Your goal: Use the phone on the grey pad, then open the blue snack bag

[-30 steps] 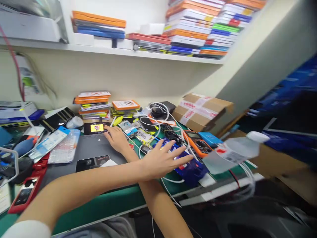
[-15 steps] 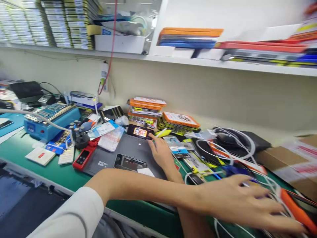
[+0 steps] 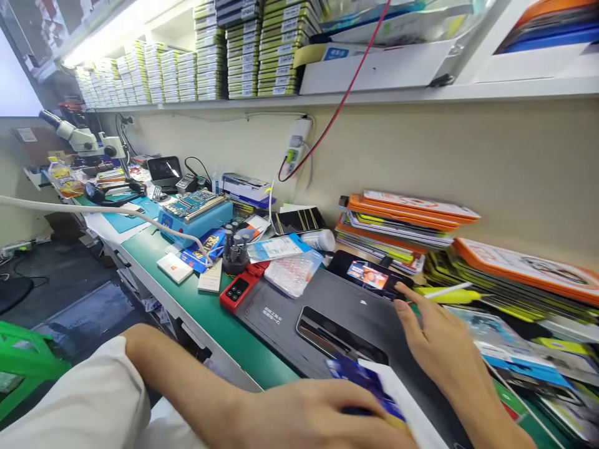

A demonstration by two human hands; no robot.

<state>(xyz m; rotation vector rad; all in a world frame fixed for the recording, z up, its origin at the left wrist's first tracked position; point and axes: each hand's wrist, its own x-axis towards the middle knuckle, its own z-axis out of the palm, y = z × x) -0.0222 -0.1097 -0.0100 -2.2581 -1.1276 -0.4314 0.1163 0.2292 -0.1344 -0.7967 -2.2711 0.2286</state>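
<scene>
My right hand [image 3: 442, 340] reaches over the dark grey mat [image 3: 290, 349], fingers stretched, index fingertip at the right end of a black phone [image 3: 367, 274]. That phone lies sideways at the mat's back edge with a lit picture on its screen. In the foreground, my left hand [image 3: 322, 411] has its fingers around a crumpled dark-blue packet [image 3: 362, 380]; motion blurs the hand, and the frame's bottom edge cuts it off. Close by is a white sheet [image 3: 405, 399], partly covered by the packet. A second phone-like part with a dark face [image 3: 339, 333] lies flat on the mat.
Left of the mat are a red device [image 3: 238, 290], a dark screwdriver stand [image 3: 235, 249] and a blue machine [image 3: 196, 218]. Behind stand stacked orange boxes [image 3: 407, 215]. A yellow-handled tool [image 3: 449, 294] and packets crowd the right. A white cable [image 3: 116, 215] crosses the left.
My left hand has come back from the cluttered right side to the front of the mat, now with the blue packet. The view has turned left. My right hand stays by the lit phone.
</scene>
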